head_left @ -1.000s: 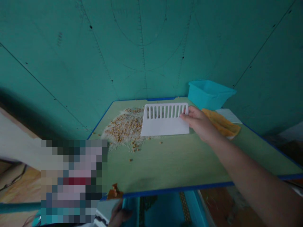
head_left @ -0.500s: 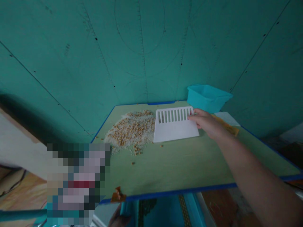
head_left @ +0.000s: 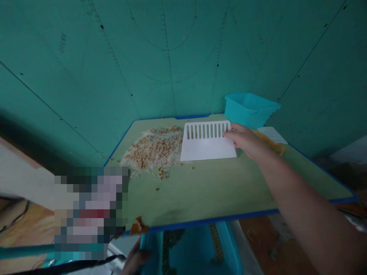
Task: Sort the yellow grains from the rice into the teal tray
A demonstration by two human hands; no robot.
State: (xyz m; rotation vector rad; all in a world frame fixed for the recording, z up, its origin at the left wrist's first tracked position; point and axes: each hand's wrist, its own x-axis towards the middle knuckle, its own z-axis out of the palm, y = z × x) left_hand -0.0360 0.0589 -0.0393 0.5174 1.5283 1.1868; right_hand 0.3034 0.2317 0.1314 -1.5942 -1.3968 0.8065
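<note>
My right hand [head_left: 243, 139] is closed on the upper right corner of a white slotted plastic scraper [head_left: 208, 148], thumb in front. The scraper stands tilted on the green-topped table [head_left: 206, 194], at the right side of a pile [head_left: 156, 149] of white rice-like grains mixed with round tan beans. At the bottom edge, my left hand [head_left: 134, 258] is partly cut off and dark. Its fingers lie over the left rim of a large blue tub [head_left: 195, 252] below the table's front edge.
A turquoise plastic basin [head_left: 249, 110] stands at the table's back right corner. Beside it lie a yellow cloth [head_left: 271, 143] and a white sheet [head_left: 273, 134]. An orange-brown scrap [head_left: 139, 226] sits at the front left edge. A green wall [head_left: 177, 57] rises behind.
The view has tipped slightly downward, so everything sits higher and a little left. More of the blue tub and my left hand shows. The scraper stays beside the pile in my right hand.
</note>
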